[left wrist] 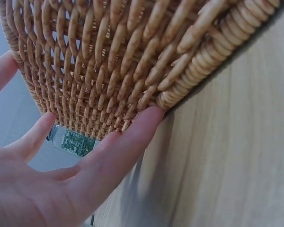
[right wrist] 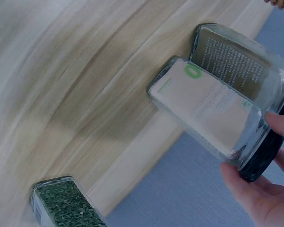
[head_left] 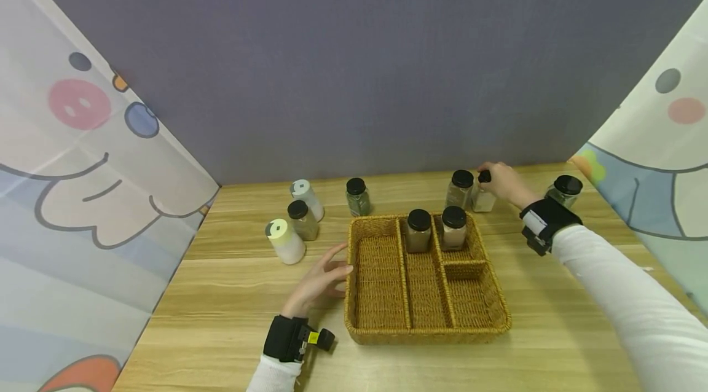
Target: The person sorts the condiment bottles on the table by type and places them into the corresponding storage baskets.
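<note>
**Two hands, one basket, one jar being lifted by its cap**

Two jobs are split between the hands on the wooden table. Largest on it is the wicker basket, divided into compartments; two black-capped jars stand upright in its far cells, likely parked there so they cannot tip. The left hand lies with its fingers spread and straight, pressed flat against the basket's left wall, apparently to steady it. Behind the basket's far right corner, the right hand curls its fingertips round the black cap of the white-powder jar, a pinch from above that keeps the glass body free. That jar stands touching a taller neighbour jar; whether it has left the table is hard to tell from the blurred wrist view. A green-herb jar stands apart to the left.
</note>
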Motion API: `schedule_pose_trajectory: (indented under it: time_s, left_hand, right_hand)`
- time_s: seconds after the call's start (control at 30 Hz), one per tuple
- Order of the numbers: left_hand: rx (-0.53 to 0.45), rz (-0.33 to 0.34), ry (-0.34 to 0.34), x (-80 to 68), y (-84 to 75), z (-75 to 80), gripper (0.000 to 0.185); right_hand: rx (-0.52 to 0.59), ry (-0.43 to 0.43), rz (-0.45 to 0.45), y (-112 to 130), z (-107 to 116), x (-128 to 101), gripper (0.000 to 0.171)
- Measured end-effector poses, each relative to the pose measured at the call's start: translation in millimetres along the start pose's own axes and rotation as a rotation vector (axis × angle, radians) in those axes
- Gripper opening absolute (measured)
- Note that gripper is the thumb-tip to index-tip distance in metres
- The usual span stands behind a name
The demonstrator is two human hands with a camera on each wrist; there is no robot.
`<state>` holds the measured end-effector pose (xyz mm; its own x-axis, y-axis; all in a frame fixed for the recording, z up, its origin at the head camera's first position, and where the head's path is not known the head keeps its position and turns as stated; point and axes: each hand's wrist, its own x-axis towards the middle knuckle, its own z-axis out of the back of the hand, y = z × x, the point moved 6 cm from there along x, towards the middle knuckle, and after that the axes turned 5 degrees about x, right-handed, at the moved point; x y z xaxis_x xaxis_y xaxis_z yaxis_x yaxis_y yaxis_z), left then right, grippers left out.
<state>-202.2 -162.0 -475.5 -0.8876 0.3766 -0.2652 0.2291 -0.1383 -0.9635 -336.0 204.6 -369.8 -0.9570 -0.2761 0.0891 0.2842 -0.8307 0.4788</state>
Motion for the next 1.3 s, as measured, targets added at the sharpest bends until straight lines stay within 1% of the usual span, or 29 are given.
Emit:
schedule_pose_trajectory:
  time_s: [0.23, 0.47, 0.7, 1.0, 1.2, 1.3]
  left_hand:
    - [-0.013, 0.001, -0.004, 0.0, -0.4, -1.0, 0.066]
    - [-0.009, 0.001, 0.001, -0.9, -0.5, -0.8, 0.068]
    - [-0.004, -0.007, 0.004, -1.1, -2.0, -1.1, 0.069]
    - [-0.008, 0.01, 0.0, -1.1, 0.4, -1.0, 0.068]
    - [-0.01, -0.009, 0.008, -0.5, 0.3, -1.1, 0.068]
    - [-0.007, -0.003, 0.008, 3.9, 6.4, 1.7, 0.07]
  right_hand:
    - [-0.011, 0.005, -0.012, -3, -2, 1, 0.039]
    - [-0.024, -0.048, 0.05, -3, 1, 0, 0.036]
    - [-0.028, -0.021, 0.066, -1, 1, 0, 0.036]
    - [-0.051, -0.008, 0.065, -1, 1, -3, 0.037]
    - [-0.059, -0.007, 0.062, 2, 7, -6, 0.038]
    - [-0.066, -0.017, 0.067, 5, 11, -9, 0.037]
